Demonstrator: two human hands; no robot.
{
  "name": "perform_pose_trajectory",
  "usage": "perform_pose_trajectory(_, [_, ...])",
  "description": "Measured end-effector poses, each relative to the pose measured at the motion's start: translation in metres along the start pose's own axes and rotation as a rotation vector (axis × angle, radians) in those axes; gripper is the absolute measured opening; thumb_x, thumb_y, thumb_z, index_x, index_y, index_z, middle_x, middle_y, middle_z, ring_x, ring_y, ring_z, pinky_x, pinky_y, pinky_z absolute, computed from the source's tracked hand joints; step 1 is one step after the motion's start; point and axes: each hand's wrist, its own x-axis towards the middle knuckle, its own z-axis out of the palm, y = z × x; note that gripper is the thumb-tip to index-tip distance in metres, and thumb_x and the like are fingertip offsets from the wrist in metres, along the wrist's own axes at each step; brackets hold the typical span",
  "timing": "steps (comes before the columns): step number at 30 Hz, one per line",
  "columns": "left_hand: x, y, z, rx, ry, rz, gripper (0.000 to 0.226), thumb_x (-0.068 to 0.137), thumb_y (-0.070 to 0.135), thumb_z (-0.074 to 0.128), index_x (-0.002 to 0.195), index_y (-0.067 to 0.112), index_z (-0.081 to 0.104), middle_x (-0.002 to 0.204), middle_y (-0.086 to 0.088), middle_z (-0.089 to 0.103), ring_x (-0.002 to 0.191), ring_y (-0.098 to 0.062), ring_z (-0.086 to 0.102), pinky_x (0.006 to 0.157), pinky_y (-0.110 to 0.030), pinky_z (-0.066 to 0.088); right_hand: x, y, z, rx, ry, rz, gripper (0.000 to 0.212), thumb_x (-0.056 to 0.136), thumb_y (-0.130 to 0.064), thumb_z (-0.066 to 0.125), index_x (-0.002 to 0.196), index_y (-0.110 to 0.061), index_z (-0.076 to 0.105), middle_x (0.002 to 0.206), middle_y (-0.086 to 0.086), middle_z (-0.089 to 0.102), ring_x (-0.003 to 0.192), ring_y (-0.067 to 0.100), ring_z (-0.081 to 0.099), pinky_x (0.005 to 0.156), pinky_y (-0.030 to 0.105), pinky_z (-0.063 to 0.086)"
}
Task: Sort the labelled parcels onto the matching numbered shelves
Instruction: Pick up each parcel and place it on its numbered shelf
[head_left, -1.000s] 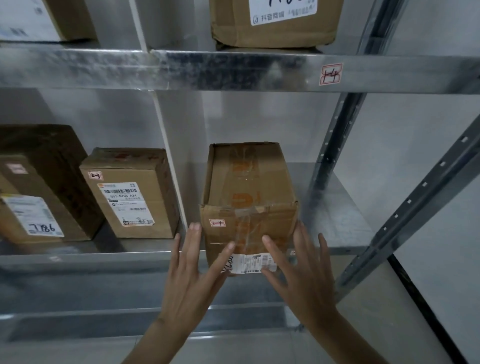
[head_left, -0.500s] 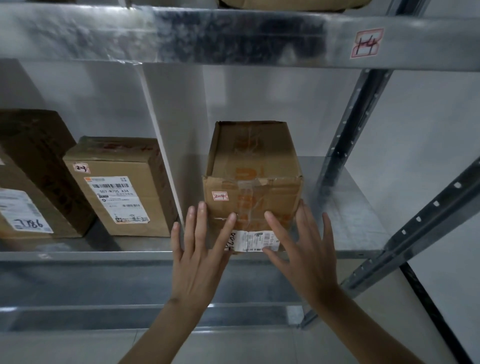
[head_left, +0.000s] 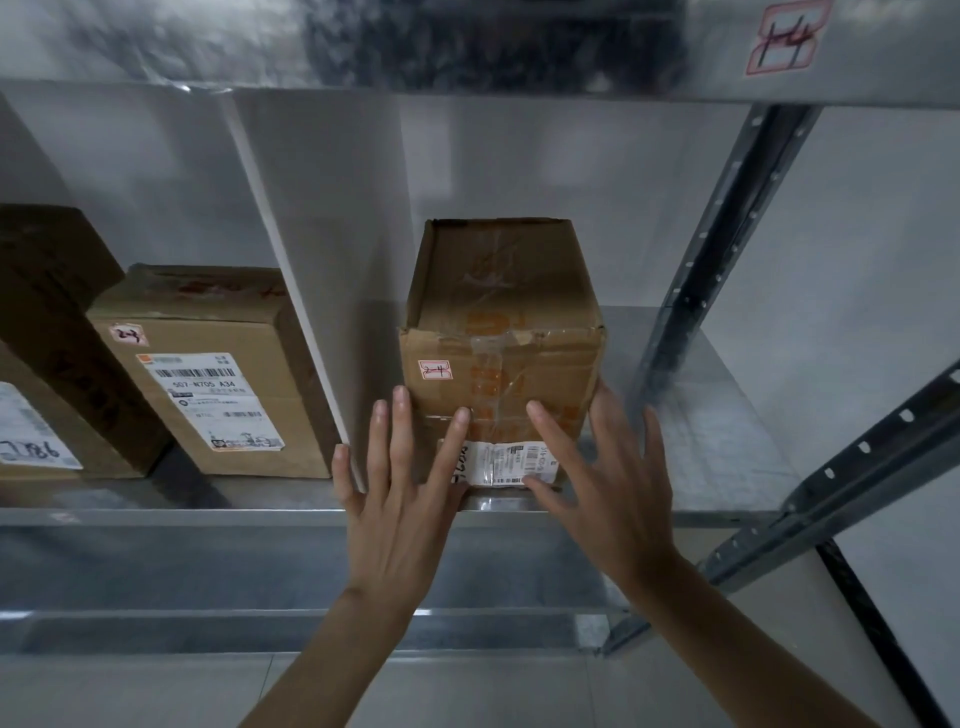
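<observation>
A brown cardboard parcel (head_left: 498, 312) with a small "2-4" sticker and a white shipping label stands on the metal shelf (head_left: 701, 415), just right of a white divider. My left hand (head_left: 400, 493) lies flat with straight fingers against the parcel's front lower left. My right hand (head_left: 602, 467) has its fingers spread on the front lower right, reaching to the right edge. Neither hand grips the box.
Left of the white divider (head_left: 311, 338) stand another "2-4" parcel (head_left: 218, 384) and a darker box (head_left: 47, 364) marked 186. The upper shelf beam (head_left: 467, 47) carries a "1-4" tag (head_left: 784, 41). Slanted steel uprights (head_left: 717, 249) stand at the right.
The parcel has slid further back onto the shelf under both flat hands, and my view has moved closer and lower, so the upper shelf's parcel is out of frame.
</observation>
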Motion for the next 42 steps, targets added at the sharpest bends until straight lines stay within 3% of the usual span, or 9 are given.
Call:
perform_pose_trajectory(7, [-0.004, -0.001, -0.008, 0.014, -0.006, 0.031, 0.102, 0.081, 0.05, 0.079, 0.16, 0.03, 0.019, 0.167, -0.02, 0.011, 0.156, -0.033, 0.004, 0.123, -0.056, 0.001, -0.009, -0.005, -0.007, -0.032, 0.005, 0.018, 0.112, 0.081, -0.06, 0.078, 0.165, -0.035, 0.009, 0.16, 0.025, 0.033, 0.144, 0.042, 0.043, 0.108, 0.068, 0.041])
perform_pose_trajectory(16, [-0.01, -0.011, -0.056, 0.006, -0.008, 0.055, 0.09, 0.089, 0.052, 0.071, 0.161, 0.025, 0.023, 0.169, -0.014, 0.013, 0.156, -0.031, 0.013, 0.123, -0.054, 0.006, -0.015, -0.023, -0.056, -0.009, -0.021, 0.037, 0.083, 0.095, -0.062, 0.06, 0.163, -0.029, 0.025, 0.17, 0.018, 0.02, 0.151, 0.038, 0.035, 0.113, 0.067, 0.035])
perform_pose_trajectory(21, [-0.004, -0.039, -0.107, -0.129, -0.086, 0.06, 0.076, 0.099, 0.053, 0.051, 0.161, 0.018, 0.023, 0.166, -0.012, 0.025, 0.153, -0.028, 0.025, 0.124, -0.054, 0.013, 0.002, -0.054, -0.101, 0.024, -0.007, -0.049, 0.073, 0.098, -0.063, 0.05, 0.159, -0.025, 0.036, 0.163, 0.008, 0.042, 0.149, 0.033, 0.041, 0.113, 0.065, 0.037])
perform_pose_trajectory(24, [0.0, -0.073, -0.141, -0.195, -0.143, 0.045, 0.069, 0.102, 0.055, 0.04, 0.16, 0.02, 0.028, 0.161, -0.012, 0.035, 0.15, -0.03, 0.032, 0.123, -0.054, 0.02, 0.024, -0.085, -0.137, 0.068, -0.026, -0.095, 0.067, 0.098, -0.063, 0.047, 0.154, -0.027, 0.047, 0.162, 0.005, 0.043, 0.149, 0.03, 0.04, 0.112, 0.064, 0.038])
perform_pose_trajectory(27, [0.007, -0.122, -0.183, -0.243, -0.146, -0.012, 0.066, 0.102, 0.058, 0.037, 0.157, 0.023, 0.035, 0.161, -0.012, 0.036, 0.15, -0.032, 0.032, 0.12, -0.059, 0.026, 0.058, -0.13, -0.175, 0.106, -0.133, -0.14, 0.072, 0.096, -0.067, 0.046, 0.158, -0.032, 0.039, 0.171, 0.006, 0.025, 0.154, 0.03, 0.031, 0.113, 0.066, 0.037])
perform_pose_trajectory(31, [0.013, -0.22, -0.257, -0.228, -0.128, -0.1, 0.068, 0.101, 0.062, 0.035, 0.159, 0.026, 0.03, 0.164, -0.01, 0.031, 0.151, -0.031, 0.029, 0.119, -0.06, 0.026, 0.115, -0.221, -0.226, 0.18, -0.232, -0.147, 0.079, 0.091, -0.076, 0.035, 0.162, -0.043, 0.021, 0.175, 0.005, -0.001, 0.158, 0.033, 0.02, 0.117, 0.065, 0.033])
perform_pose_trajectory(35, [0.003, -0.351, -0.355, -0.141, -0.104, -0.2, 0.068, 0.1, 0.065, 0.035, 0.156, 0.026, 0.036, 0.164, -0.01, 0.031, 0.15, -0.032, 0.03, 0.118, -0.06, 0.028, 0.17, -0.347, -0.276, 0.244, -0.253, -0.223, 0.081, 0.091, -0.084, 0.03, 0.16, -0.054, 0.001, 0.172, -0.003, -0.02, 0.16, 0.026, 0.005, 0.125, 0.062, 0.017])
perform_pose_trajectory(39, [-0.027, -0.491, -0.464, 0.013, -0.08, -0.331, 0.071, 0.098, 0.07, 0.031, 0.153, 0.027, 0.041, 0.161, -0.01, 0.037, 0.148, -0.032, 0.035, 0.118, -0.059, 0.029, 0.229, -0.493, -0.33, 0.324, -0.246, -0.332, 0.081, 0.092, -0.086, 0.028, 0.158, -0.057, -0.009, 0.171, -0.006, -0.023, 0.16, 0.022, -0.004, 0.127, 0.06, 0.012])
perform_pose_trajectory(42, [-0.053, -0.584, -0.543, 0.128, -0.071, -0.451, 0.073, 0.098, 0.073, 0.027, 0.15, 0.026, 0.044, 0.159, -0.011, 0.039, 0.147, -0.032, 0.036, 0.118, -0.057, 0.029, 0.269, -0.601, -0.372, 0.397, -0.24, -0.416, 0.081, 0.09, -0.086, 0.025, 0.158, -0.056, -0.007, 0.172, -0.006, -0.015, 0.161, 0.024, -0.001, 0.126, 0.058, 0.009])
